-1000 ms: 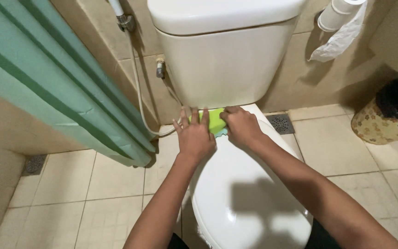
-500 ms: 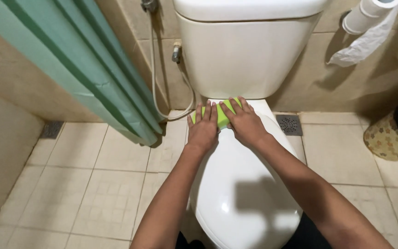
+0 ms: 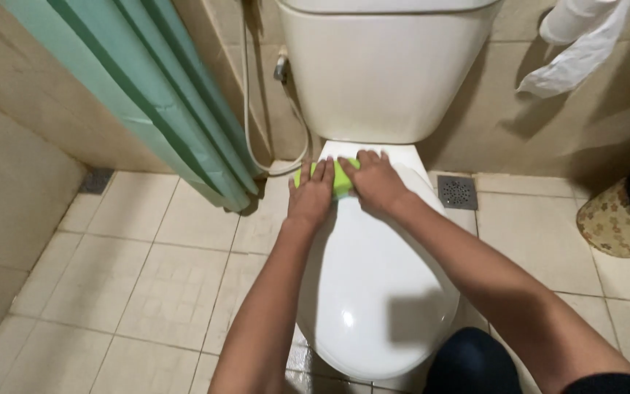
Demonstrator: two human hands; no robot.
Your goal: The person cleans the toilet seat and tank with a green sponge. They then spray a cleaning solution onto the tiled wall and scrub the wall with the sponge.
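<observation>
Left hand [image 3: 312, 195]: palm down, fingers spread flat on a green cleaning cloth [image 3: 340, 179], pressing rather than clenching; right hand [image 3: 373, 182]: likewise flat and splayed, covering the cloth's other end, touching the left hand's fingertips; both seem to bear down so the cloth keeps full contact with the surface beneath.
Green cleaning cloth: at the rear of the toilet lid [image 3: 373, 292], just in front of the cistern [image 3: 388, 73], pinned between palms and porcelain.
Toilet lid: white, closed, glossy.
Cistern: white, upright against the tiled wall.
Shower curtain [image 3: 154, 95]: green, hanging left of the cistern.
Water hose [image 3: 249, 109]: pale, looping down beside the cistern.
Floor drain [image 3: 457, 192]: right of the toilet lid.
Patterned bin [image 3: 617, 219]: further right.
Toilet paper [image 3: 577, 44]: hanging above right.
</observation>
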